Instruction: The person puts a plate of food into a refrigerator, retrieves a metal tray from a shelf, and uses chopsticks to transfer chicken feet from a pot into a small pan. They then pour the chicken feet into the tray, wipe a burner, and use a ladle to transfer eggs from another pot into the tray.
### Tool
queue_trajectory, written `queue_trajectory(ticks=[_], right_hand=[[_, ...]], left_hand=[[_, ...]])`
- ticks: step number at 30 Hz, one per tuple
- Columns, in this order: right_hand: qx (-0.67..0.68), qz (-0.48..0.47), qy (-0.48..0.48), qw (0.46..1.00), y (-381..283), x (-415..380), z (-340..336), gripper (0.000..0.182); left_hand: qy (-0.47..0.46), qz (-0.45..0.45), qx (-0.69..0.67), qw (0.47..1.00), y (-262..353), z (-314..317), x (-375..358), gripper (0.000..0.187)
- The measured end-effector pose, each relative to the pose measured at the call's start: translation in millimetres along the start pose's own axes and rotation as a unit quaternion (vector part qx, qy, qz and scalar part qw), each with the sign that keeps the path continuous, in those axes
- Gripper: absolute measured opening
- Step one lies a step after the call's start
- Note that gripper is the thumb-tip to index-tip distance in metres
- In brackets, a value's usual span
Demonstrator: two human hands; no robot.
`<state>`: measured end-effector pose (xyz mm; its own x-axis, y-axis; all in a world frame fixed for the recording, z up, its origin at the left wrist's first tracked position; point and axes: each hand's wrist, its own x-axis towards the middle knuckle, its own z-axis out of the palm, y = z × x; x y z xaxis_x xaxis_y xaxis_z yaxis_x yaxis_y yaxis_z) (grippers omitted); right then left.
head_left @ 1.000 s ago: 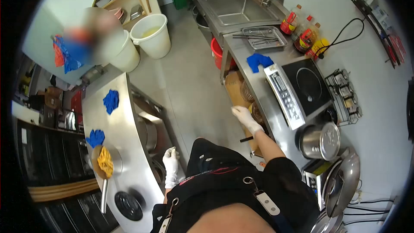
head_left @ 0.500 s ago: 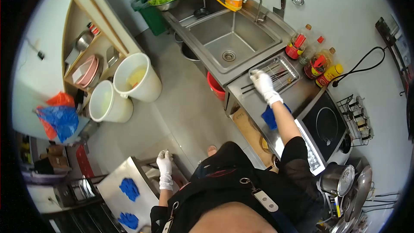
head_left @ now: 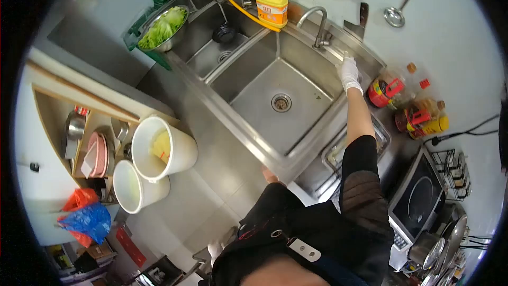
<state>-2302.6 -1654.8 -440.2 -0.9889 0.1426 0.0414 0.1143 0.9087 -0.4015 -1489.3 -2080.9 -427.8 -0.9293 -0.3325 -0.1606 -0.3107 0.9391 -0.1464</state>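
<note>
My right hand (head_left: 349,74), in a white glove, is stretched over the right rim of the large steel sink (head_left: 248,148). Its fingers point toward the base of the curved tap (head_left: 319,26), a short way from it. They look extended, and I see nothing held. My left hand (head_left: 214,247), also gloved in white, hangs low beside my body, partly covered by my dark clothing; its fingers are not clear. Under my right forearm lies a metal tray (head_left: 334,153), partly hidden by the arm.
A yellow detergent bottle (head_left: 272,6) stands behind the sinks, and a bowl of lettuce (head_left: 165,27) at their left end. Sauce bottles (head_left: 418,119) line the wall beside the induction cooker (head_left: 420,198). Two white buckets (head_left: 177,151) stand on the floor.
My right hand has left the tray with the dark sticks and moved forward to the sink's right rim. My body and view have shifted toward the sink; my left hand is now less visible.
</note>
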Motion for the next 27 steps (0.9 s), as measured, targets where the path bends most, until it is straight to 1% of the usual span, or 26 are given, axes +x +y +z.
queue_trajectory(ticks=[1,2,3,5,7,9,10,12,14,17,20,23,26,27], right_hand=[[-0.022,-0.009,-0.002,1.0,-7,20,7,0.067],[-0.026,-0.023,0.011,0.999,-11,43,19,0.07],[-0.036,-0.043,0.021,0.998,-13,62,28,0.069],[-0.057,-0.084,0.04,0.994,-16,93,47,0.068],[-0.081,-0.101,0.025,0.991,-16,119,66,0.064],[-0.094,-0.121,0.014,0.988,-17,133,78,0.059],[-0.097,-0.133,0.01,0.986,-20,135,76,0.055],[-0.103,-0.144,0.005,0.984,-21,137,79,0.048],[-0.11,-0.147,0.009,0.983,-19,143,80,0.042],[-0.116,-0.171,0.022,0.978,-13,146,85,0.041],[-0.114,-0.178,0.042,0.976,-10,141,86,0.042],[-0.112,-0.198,0.066,0.971,-13,142,86,0.042],[-0.097,-0.203,0.062,0.972,-12,141,88,0.041],[-0.094,-0.192,0.055,0.975,-13,140,88,0.041]], left_hand=[[-0.069,-0.1,-0.067,0.99,4,-5,1,0.018],[-0.111,-0.2,-0.134,0.964,6,-12,5,0.017],[-0.142,-0.308,-0.201,0.919,7,-19,13,0.017],[-0.139,-0.477,-0.322,0.806,7,-33,34,0.015],[-0.109,-0.555,-0.399,0.722,3,-38,59,0.014],[-0.076,-0.58,-0.46,0.668,-4,-41,89,0.014],[-0.065,-0.578,-0.523,0.623,-16,-28,104,0.018],[-0.059,-0.527,-0.487,0.694,-10,-37,141,0.02],[-0.049,-0.467,-0.455,0.757,10,-54,210,0.022],[-0.055,-0.399,-0.446,0.799,28,-74,270,0.023],[-0.039,-0.355,-0.443,0.822,37,-77,293,0.019],[-0.059,-0.353,-0.398,0.845,24,-38,280,0.018],[-0.068,-0.399,-0.459,0.791,32,-37,260,0.017],[-0.079,-0.418,-0.463,0.778,31,-39,257,0.016]])
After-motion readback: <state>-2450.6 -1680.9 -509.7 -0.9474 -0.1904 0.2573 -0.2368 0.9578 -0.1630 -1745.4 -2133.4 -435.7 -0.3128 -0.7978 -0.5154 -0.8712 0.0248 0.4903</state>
